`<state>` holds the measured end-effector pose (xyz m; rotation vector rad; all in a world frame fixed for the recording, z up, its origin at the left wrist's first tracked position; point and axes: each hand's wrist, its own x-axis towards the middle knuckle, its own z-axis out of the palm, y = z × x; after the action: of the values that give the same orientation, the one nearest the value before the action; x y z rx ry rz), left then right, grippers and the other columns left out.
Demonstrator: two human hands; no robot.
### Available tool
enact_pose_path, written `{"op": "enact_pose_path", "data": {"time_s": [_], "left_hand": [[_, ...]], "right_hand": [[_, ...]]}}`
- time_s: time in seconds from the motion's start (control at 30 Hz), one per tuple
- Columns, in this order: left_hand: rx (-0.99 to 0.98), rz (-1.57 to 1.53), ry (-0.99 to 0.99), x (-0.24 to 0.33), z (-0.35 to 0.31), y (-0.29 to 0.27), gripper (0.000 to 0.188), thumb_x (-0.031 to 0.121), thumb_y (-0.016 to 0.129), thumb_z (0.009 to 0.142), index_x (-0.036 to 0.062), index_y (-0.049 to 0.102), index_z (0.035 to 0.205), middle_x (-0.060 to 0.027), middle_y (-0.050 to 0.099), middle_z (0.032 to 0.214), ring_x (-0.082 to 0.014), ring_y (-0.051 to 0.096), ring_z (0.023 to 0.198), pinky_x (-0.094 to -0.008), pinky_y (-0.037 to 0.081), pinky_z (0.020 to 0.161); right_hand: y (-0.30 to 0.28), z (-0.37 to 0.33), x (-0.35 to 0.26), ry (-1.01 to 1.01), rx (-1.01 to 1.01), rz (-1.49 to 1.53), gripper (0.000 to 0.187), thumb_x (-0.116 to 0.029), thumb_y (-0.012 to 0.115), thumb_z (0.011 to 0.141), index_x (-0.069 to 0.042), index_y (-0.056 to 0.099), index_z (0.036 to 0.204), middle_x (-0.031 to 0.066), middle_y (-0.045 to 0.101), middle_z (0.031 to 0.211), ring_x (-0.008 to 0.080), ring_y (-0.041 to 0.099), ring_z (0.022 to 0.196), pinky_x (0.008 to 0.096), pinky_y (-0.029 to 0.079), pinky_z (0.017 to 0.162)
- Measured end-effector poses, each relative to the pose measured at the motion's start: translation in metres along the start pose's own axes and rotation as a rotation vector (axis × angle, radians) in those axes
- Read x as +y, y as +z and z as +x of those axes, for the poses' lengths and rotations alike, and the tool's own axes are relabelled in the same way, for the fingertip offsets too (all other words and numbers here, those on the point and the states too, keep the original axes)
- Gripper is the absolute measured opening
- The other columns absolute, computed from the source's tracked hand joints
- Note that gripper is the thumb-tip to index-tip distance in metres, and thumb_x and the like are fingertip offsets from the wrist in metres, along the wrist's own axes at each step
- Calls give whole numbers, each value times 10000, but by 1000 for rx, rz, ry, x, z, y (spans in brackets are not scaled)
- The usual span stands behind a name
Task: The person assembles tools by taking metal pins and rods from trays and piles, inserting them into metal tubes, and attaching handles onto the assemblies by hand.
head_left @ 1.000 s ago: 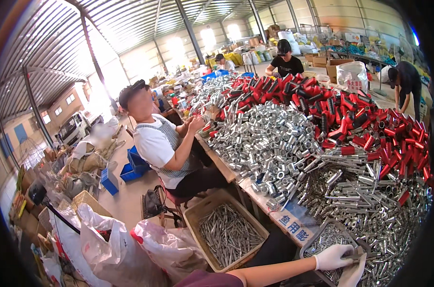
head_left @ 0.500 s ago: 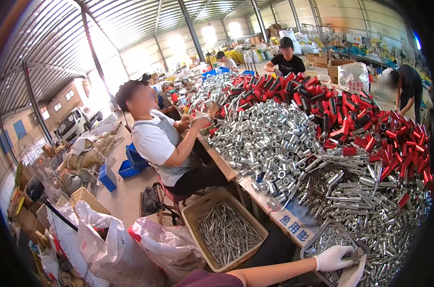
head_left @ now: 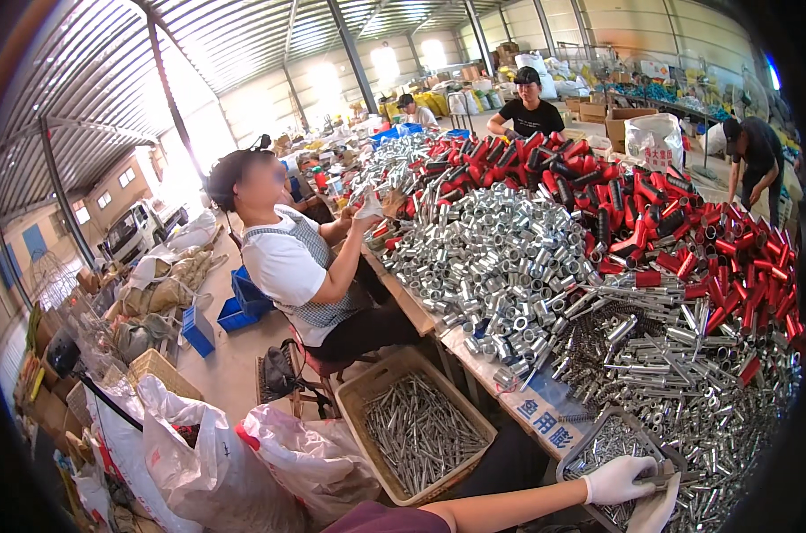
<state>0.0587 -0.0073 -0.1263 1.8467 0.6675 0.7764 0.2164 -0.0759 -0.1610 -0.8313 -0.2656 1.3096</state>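
My left hand [head_left: 620,480], in a white glove, reaches in from the lower edge. Its fingers are closed on a small grey metal part [head_left: 666,474] over a grey plastic tray [head_left: 563,465]. Close beside it is my right hand [head_left: 657,510], also gloved in white and cut by the lower edge. Its fingers come together at the same spot, but what they hold is hidden. Small metal pieces [head_left: 609,444] fill the tray. Around it spreads a heap of loose silvery hardware [head_left: 723,426], with dark springs [head_left: 603,342] at its left side.
Metal sleeves [head_left: 501,258] and red-and-black handles [head_left: 616,200] are piled along the table. A co-worker [head_left: 287,258] sits at the left, another person [head_left: 532,111] is across. Below the table edge stands a bin of metal rods [head_left: 359,409], beside white sacks [head_left: 199,444].
The seated co-worker's hands have shifted slightly, and the person across has raised their head. The bending person at the far right has lifted a little. My hands look unmoved.
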Motion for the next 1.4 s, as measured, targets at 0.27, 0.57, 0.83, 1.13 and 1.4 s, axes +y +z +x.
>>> {"op": "enact_pose_path", "data": {"time_s": [0.27,0.57,0.83,1.13,1.4], "left_hand": [[-17,-7,-18,6,-2,-3,345,285,656,866,-8,597,1040,-242,671,875,-419,655,830,-449,519,739],[-102,30,-98,3,6,-5,419,330,674,903,13,605,1170,-208,694,1004,-341,692,959,-379,538,837],[14,58,-49,29,0,-5,407,242,746,838,15,622,1153,-174,700,1030,-282,703,951,-346,548,833],[288,352,526,127,38,-51,320,181,788,753,66,687,1035,-150,639,1075,-326,633,984,-401,520,848],[-77,222,792,308,6,-122,310,240,608,877,33,660,1102,-161,651,987,-284,661,846,-332,541,705]], "right_hand": [[11,-4,2,-55,83,-16,476,-372,469,1020,17,522,1289,170,626,1151,271,628,1019,395,528,897],[16,-7,4,-146,32,3,459,-293,519,993,61,513,1284,144,584,1171,255,554,1095,410,447,964],[29,-17,-2,-137,-34,1,416,-308,461,1026,46,559,1222,138,639,1141,262,596,1091,409,467,968],[21,-11,9,-90,-12,214,409,-319,389,1050,4,536,1254,146,622,1197,273,593,1113,437,475,954],[16,-5,-3,-38,-13,210,432,-340,438,1040,49,512,1212,205,626,1140,333,594,1098,467,468,964]]}}
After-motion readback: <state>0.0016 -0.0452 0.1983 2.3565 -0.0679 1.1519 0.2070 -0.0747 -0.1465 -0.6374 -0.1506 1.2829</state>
